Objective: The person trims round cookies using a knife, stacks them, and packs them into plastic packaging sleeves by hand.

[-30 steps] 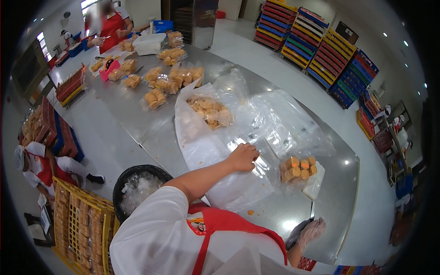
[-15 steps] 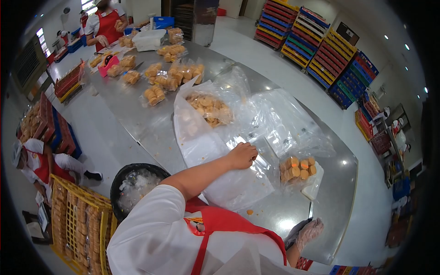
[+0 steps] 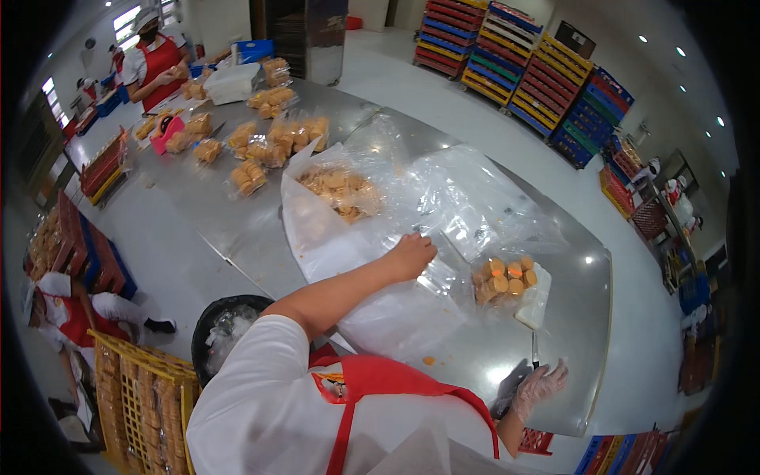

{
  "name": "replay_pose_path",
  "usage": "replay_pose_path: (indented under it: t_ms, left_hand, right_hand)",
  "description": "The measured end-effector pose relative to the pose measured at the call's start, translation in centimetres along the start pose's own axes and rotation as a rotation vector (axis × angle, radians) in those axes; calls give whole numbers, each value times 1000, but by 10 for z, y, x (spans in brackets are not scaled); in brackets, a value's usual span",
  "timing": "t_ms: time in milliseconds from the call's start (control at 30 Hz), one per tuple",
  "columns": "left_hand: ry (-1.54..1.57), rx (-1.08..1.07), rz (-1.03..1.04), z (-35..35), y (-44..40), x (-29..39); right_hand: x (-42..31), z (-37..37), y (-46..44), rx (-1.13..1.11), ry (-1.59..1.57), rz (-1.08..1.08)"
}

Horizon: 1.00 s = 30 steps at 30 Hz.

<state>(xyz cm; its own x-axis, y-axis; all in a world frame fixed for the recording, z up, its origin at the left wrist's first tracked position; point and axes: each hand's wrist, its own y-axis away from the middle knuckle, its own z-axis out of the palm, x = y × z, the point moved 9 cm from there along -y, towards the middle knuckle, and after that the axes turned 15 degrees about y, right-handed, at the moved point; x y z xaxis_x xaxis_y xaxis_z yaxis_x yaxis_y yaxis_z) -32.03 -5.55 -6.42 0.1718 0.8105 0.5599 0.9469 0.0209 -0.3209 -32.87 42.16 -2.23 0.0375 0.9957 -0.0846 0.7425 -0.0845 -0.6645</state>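
My left hand (image 3: 410, 257), bare, is closed with its fingers curled on the clear plastic bag (image 3: 439, 277) lying on the steel table. At the right, near the table edge, my right hand (image 3: 542, 386) wears a clear plastic glove. Its fingers are apart and nothing shows in them. Just beyond that hand lies a knife (image 3: 535, 354) with a thin blade and a dark handle. A pack of round biscuits (image 3: 505, 280) sits between my hands, beside a white block-like object (image 3: 535, 299). Loose biscuits (image 3: 342, 190) fill a large clear bag left of centre.
More clear plastic bags (image 3: 483, 194) spread across the steel table (image 3: 566, 317). Several packed biscuit bags (image 3: 281, 141) and a white tub (image 3: 233, 83) stand farther off. A black-lined bin (image 3: 207, 323) is by my left side, near a yellow crate (image 3: 131, 396). A co-worker (image 3: 157, 67) stands across.
My right hand has lifted slightly and spread its fingers, uncovering the knife's handle. My left hand stays on the plastic. The view has shifted a little, and the far co-worker's hands have come together.
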Motion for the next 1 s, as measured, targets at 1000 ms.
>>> replay_pose_path:
  t_ms: [1000]
  left_hand:
    - [752, -46, -3, -43, 106, 154]
  right_hand:
    - [-276, -109, -3, -1080, -1583, 89]
